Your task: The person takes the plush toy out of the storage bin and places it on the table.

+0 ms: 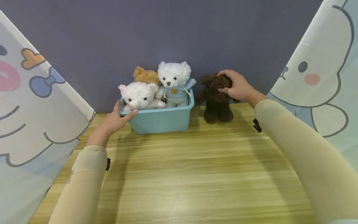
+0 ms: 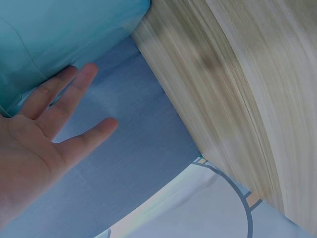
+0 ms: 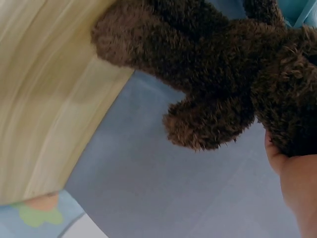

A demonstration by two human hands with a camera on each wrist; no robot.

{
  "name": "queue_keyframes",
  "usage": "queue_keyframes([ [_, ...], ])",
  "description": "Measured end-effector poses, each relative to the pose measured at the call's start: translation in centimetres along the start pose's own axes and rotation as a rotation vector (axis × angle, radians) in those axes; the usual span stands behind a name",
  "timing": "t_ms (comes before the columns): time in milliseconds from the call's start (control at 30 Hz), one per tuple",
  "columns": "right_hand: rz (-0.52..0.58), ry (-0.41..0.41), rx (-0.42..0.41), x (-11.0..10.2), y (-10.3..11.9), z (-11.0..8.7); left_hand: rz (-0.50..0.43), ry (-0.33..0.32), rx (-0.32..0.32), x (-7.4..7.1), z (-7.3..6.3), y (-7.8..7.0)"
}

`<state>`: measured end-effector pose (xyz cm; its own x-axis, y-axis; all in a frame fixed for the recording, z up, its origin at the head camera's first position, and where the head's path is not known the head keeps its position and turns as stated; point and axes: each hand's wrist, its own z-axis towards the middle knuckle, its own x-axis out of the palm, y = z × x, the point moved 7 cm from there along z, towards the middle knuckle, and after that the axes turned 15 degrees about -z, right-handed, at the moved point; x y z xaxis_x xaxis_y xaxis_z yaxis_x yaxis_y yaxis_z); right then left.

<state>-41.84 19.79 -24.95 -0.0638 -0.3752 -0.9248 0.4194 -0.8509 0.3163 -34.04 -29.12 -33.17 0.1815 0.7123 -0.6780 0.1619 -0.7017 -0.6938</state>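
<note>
My right hand (image 1: 237, 85) grips a dark brown teddy bear (image 1: 216, 107) by its head. The bear is upright at the back of the wooden table, just right of a light blue plastic bin (image 1: 160, 121). In the right wrist view its furry body (image 3: 223, 59) stretches away from the hand. At the bin's left front corner rests my left hand (image 1: 110, 122), thumb along the front rim. The left wrist view shows straight, spread fingers (image 2: 67, 104) against the bin's outer wall (image 2: 74, 29).
Inside the bin sit a white plush toy (image 1: 139, 95), a white bear in a light blue hoodie (image 1: 174, 77) and a tan plush toy (image 1: 145, 75) behind them. A grey-blue backdrop (image 1: 223, 31) stands behind the table (image 1: 190, 171). Cartoon-printed curtains (image 1: 42, 115) flank both sides.
</note>
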Motion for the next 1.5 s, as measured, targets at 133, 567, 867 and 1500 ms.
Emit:
queue_keyframes([
  [133,0.047,-0.017,0.038,0.2,-0.1,0.2,-0.011,-0.002,0.008,0.1,0.1,-0.1],
  [567,-0.038,0.108,0.024,3.0,-1.2,1.6,-0.017,-0.010,0.000,0.2,0.1,0.3],
  [867,-0.039,0.145,0.003,4.2,-1.6,2.0,-0.018,-0.015,0.012,0.0,0.0,-0.2],
  [1500,-0.241,0.110,0.104,3.6,-1.0,2.8,-0.005,-0.019,0.013,0.1,0.0,0.2],
])
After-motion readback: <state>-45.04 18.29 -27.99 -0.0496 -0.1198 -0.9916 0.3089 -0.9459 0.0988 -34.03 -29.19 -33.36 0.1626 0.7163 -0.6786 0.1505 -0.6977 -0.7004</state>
